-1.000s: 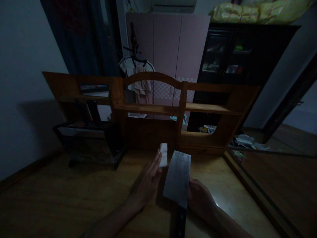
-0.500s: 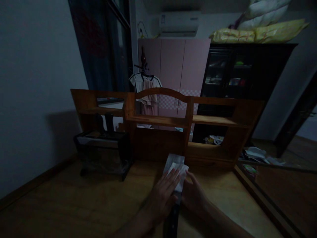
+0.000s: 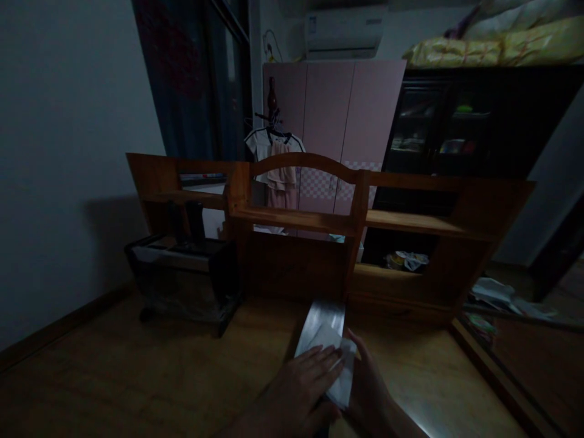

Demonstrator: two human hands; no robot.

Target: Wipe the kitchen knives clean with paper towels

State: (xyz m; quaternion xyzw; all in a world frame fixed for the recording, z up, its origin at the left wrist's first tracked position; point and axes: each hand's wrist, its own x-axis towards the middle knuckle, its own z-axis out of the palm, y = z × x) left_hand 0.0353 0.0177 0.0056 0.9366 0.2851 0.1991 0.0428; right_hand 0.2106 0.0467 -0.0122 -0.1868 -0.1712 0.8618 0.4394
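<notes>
A cleaver (image 3: 322,317) with a broad metal blade points away from me, low in the middle. A folded white tissue (image 3: 343,378) covers part of the blade and hangs over its right side. My left hand (image 3: 301,389) presses the tissue onto the blade, its fingers close together and laid across it. On the right, my right hand (image 3: 368,383) is closed around the blade's edge, with the thumb up beside the tissue; its other fingers are mostly hidden. The dark handle is nearly all hidden under my left hand.
A black knife holder (image 3: 177,283) with dark handles sticking up stands at left on the wooden surface (image 3: 182,371). A low wooden shelf unit (image 3: 296,264) spans the back. Behind it are hanging clothes (image 3: 278,158), a pink wardrobe (image 3: 328,109) and a dark cabinet (image 3: 456,121).
Both hands, the cleaver and the tissue are lower in view and nearer me. The tissue sits further down the blade, baring more metal. My view has shifted slightly.
</notes>
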